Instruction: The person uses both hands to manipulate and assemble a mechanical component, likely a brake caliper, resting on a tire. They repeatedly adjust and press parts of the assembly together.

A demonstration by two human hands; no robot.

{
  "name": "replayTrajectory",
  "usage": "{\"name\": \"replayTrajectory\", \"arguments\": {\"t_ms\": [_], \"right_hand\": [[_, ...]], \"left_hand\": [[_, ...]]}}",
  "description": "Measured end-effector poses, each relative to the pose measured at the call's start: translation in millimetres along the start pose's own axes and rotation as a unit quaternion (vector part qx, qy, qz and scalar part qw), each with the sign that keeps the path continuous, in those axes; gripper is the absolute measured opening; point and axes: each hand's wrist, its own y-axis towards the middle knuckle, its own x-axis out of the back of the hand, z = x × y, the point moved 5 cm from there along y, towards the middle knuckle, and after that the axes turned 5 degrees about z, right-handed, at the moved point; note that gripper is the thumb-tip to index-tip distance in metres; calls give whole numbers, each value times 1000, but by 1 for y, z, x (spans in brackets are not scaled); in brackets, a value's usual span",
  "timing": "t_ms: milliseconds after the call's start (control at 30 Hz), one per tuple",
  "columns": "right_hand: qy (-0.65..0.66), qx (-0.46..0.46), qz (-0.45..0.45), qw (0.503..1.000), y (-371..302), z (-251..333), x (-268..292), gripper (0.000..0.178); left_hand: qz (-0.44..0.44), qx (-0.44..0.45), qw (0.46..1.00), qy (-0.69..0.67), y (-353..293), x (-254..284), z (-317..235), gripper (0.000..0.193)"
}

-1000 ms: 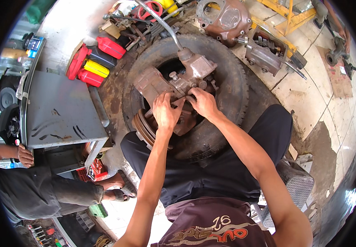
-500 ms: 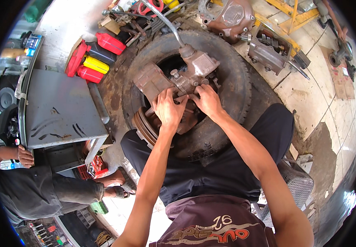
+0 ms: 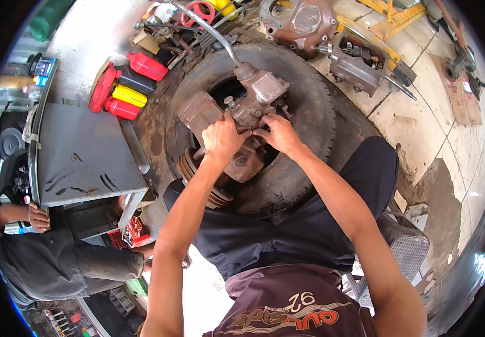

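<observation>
A brown, grimy gearbox-like metal assembly (image 3: 266, 90) with a long bent lever (image 3: 211, 31) rests on a large black tyre (image 3: 320, 104) between my knees. My left hand (image 3: 222, 137) is closed over the middle of the assembly, its fingers curled in by a small bolt-like fitting (image 3: 230, 103). Opposite it, my right hand (image 3: 279, 135) is closed in a pinch, thumb and fingertips against the metal. The fingertips of both hands nearly meet. Whatever they pinch is too small or hidden to make out. Below my left wrist sits a grooved round pulley (image 3: 220, 196).
Beyond the tyre lie a brown metal housing (image 3: 304, 25) and an open gear case (image 3: 357, 64). Red, yellow and black bottles (image 3: 147, 67) stand at the left, near a grey metal table (image 3: 85, 151). Another person's hand (image 3: 38, 218) holds the table's edge.
My left hand has gone from fingers spread over the metal to curled in. My right hand stays at nearly the same spot. The other person's foot has shifted, and the view has moved slightly.
</observation>
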Motion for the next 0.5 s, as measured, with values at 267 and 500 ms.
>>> {"name": "replayTrajectory", "arguments": {"t_ms": [267, 500], "right_hand": [[-4, 21, 34, 999, -4, 3, 2, 31], [31, 19, -34, 999, -4, 1, 8, 17]], "left_hand": [[17, -97, 992, 80, 12, -12, 4, 67], [33, -25, 998, 54, 9, -6, -7, 74]]}}
